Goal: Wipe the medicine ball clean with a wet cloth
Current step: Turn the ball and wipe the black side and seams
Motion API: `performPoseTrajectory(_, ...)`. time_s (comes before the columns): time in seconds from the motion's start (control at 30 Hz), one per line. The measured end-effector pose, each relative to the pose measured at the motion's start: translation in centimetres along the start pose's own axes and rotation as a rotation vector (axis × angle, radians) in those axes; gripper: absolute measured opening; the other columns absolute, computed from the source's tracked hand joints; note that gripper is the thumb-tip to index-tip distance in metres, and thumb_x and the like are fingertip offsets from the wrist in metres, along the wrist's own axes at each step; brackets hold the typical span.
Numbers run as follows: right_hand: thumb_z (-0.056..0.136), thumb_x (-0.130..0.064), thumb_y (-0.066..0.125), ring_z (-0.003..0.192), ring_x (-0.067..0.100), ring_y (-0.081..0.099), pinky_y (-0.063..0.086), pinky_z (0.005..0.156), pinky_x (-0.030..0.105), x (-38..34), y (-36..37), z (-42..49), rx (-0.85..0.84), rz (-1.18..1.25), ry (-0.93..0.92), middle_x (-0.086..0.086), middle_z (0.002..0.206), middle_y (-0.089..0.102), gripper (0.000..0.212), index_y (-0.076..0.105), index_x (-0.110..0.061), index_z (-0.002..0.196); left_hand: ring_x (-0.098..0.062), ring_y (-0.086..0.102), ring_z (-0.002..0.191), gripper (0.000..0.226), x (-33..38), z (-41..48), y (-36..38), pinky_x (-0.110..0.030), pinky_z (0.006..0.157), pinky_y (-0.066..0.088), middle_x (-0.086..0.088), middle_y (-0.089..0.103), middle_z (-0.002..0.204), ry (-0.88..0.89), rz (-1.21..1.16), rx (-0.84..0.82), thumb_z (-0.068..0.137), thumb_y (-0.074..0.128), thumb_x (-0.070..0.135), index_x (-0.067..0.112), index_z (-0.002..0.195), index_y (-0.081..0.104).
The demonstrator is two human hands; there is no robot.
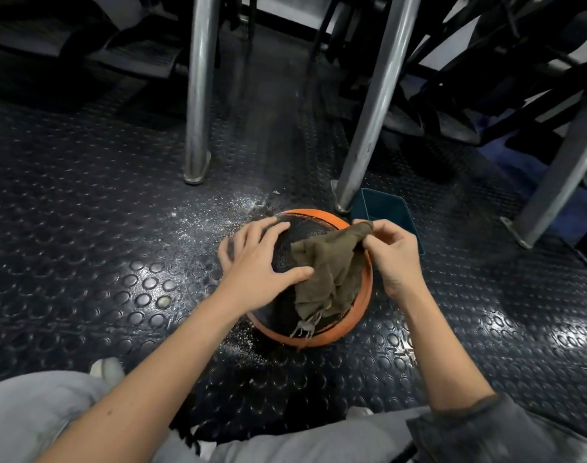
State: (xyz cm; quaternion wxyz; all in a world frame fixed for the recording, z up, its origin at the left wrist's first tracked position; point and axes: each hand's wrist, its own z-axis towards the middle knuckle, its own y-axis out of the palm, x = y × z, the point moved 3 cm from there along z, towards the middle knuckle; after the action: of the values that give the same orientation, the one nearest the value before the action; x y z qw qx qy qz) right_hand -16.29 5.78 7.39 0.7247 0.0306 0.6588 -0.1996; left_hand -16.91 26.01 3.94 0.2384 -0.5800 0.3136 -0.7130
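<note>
The left hand (256, 259) rests with spread fingers on the round orange-and-black textured medicine ball (322, 332). The right hand (393, 253) pinches a corner of the olive-brown frayed cloth (325, 272) draped over the ball, on the studded black rubber floor (101, 202).

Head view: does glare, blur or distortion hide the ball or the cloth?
No. Head view: glare patches on the studded floor; wide-angle warp toward the edges; upper background is dark; medicine ball, cloth, left hand and right hand are sharp, well lit.
</note>
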Motion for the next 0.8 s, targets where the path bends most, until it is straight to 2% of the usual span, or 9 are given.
performPoseTrajectory(0.13, 0.074, 0.004, 0.062, 0.087, 0.012, 0.054, 0.045, 0.077, 0.018, -2.1, -0.9, 0.1, 0.257, -0.331, -0.286, -0.005, 0.089, 0.052, 0.021, 0.065, -0.017, 0.074, -0.005, -0.003, 0.139, 0.082, -0.4, 0.7, 0.3, -0.047, 0.113, -0.008, 0.015, 0.020, 0.146, 0.033, 0.015, -0.021, 0.071, 0.061, 0.067, 0.037, 0.142, 0.031)
performPoseTrajectory(0.2, 0.075, 0.001, 0.062, 0.077, 0.013, 0.049, 0.038, 0.073, 0.007, -3.1, -2.4, 0.1, 0.455, -0.373, -0.343, -0.001, 0.084, 0.044, 0.017, 0.067, -0.014, 0.080, -0.005, -0.003, 0.139, 0.082, -0.6, 1.0, 0.3, -0.045, 0.113, -0.010, 0.013, 0.022, 0.145, 0.043, -0.008, -0.014, 0.070, 0.062, 0.066, 0.037, 0.141, 0.032)
performPoseTrajectory(0.27, 0.078, 0.000, 0.059, 0.066, 0.010, 0.043, 0.035, 0.066, 0.005, -3.4, -3.7, 0.3, 0.535, -0.468, -0.312, 0.001, 0.076, 0.044, 0.016, 0.069, -0.008, 0.088, -0.004, -0.003, 0.138, 0.082, -0.6, 1.2, 0.3, -0.043, 0.111, -0.011, 0.012, 0.023, 0.144, 0.052, -0.035, -0.008, 0.070, 0.063, 0.065, 0.035, 0.140, 0.035)
performPoseTrajectory(0.37, 0.087, -0.012, 0.056, 0.078, 0.015, 0.054, 0.048, 0.086, 0.030, -2.1, -3.3, 1.0, 0.276, -0.528, -0.100, 0.000, 0.080, 0.058, 0.031, 0.061, -0.010, 0.118, -0.001, 0.000, 0.135, 0.080, -0.6, 1.7, 0.2, -0.042, 0.112, -0.010, 0.012, 0.024, 0.142, 0.066, -0.061, -0.015, 0.071, 0.064, 0.063, 0.033, 0.140, 0.037)
performPoseTrajectory(0.43, 0.090, -0.037, 0.055, 0.108, 0.019, 0.056, 0.043, 0.102, 0.043, -1.2, -2.0, 0.6, 0.063, -0.374, 0.090, 0.003, 0.115, 0.061, 0.061, 0.036, -0.013, 0.143, -0.002, 0.002, 0.135, 0.079, -0.7, 2.1, 0.0, -0.043, 0.113, -0.008, 0.012, 0.025, 0.141, 0.080, -0.057, -0.038, 0.072, 0.065, 0.062, 0.032, 0.139, 0.037)
performPoseTrajectory(0.47, 0.088, -0.048, 0.055, 0.120, 0.020, 0.051, 0.039, 0.107, 0.044, -0.8, -1.2, 0.3, -0.008, -0.330, 0.150, 0.002, 0.132, 0.053, 0.075, 0.024, -0.016, 0.148, -0.003, 0.002, 0.136, 0.078, -0.8, 2.3, 0.0, -0.043, 0.114, -0.008, 0.012, 0.025, 0.142, 0.080, -0.060, -0.051, 0.072, 0.065, 0.061, 0.032, 0.140, 0.037)
performPoseTrajectory(0.53, 0.081, -0.057, 0.060, 0.129, 0.020, 0.043, 0.034, 0.110, 0.042, -0.5, 0.5, -0.5, -0.076, -0.400, 0.087, -0.001, 0.142, 0.043, 0.085, 0.021, -0.022, 0.148, -0.006, 0.001, 0.138, 0.077, -0.9, 2.5, -0.1, -0.044, 0.114, -0.006, 0.013, 0.025, 0.143, 0.068, -0.080, -0.069, 0.074, 0.065, 0.060, 0.034, 0.140, 0.036)
performPoseTrajectory(0.7, 0.089, -0.022, 0.061, 0.124, 0.021, 0.042, 0.028, 0.098, 0.020, -0.7, 0.9, -0.6, -0.065, -0.650, -0.198, 0.007, 0.129, 0.049, 0.052, 0.044, -0.014, 0.137, -0.005, 0.001, 0.138, 0.076, -1.3, 2.9, 0.1, -0.043, 0.115, -0.005, 0.014, 0.024, 0.144, 0.045, -0.110, -0.068, 0.075, 0.062, 0.063, 0.037, 0.141, 0.034)
performPoseTrajectory(0.8, 0.088, -0.003, 0.060, 0.121, -0.003, 0.042, 0.023, 0.097, 0.003, -4.6, -0.9, -0.9, 0.087, -0.472, -0.464, -0.007, 0.130, 0.047, 0.051, 0.043, -0.005, 0.137, -0.002, 0.003, 0.136, 0.076, -1.6, 3.3, 0.0, -0.038, 0.113, -0.005, 0.015, 0.025, 0.143, 0.040, -0.155, -0.074, 0.074, 0.064, 0.064, 0.039, 0.140, 0.036)
